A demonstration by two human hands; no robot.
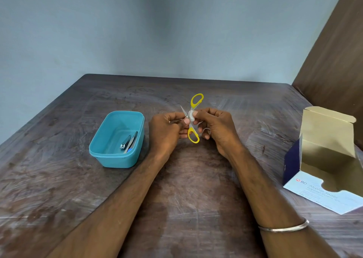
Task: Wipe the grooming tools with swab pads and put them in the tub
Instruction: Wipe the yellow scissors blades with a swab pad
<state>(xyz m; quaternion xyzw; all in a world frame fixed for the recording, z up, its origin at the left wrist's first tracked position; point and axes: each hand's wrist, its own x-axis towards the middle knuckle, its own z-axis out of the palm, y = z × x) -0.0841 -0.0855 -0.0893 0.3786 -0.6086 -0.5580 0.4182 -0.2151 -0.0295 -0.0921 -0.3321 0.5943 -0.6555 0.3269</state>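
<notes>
Now both hands (167, 129) (216, 128) hold opened scissors (193, 118), swab pad (191, 115) pinched at the pivot.

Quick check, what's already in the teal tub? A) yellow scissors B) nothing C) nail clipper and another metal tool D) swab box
C: the nail clipper and a slim metal tool lie in the tub, while the scissors are held in both hands above the table.

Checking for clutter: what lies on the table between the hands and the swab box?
Nothing: in the head view, only bare table lies between the right hand and the swab box.
</notes>
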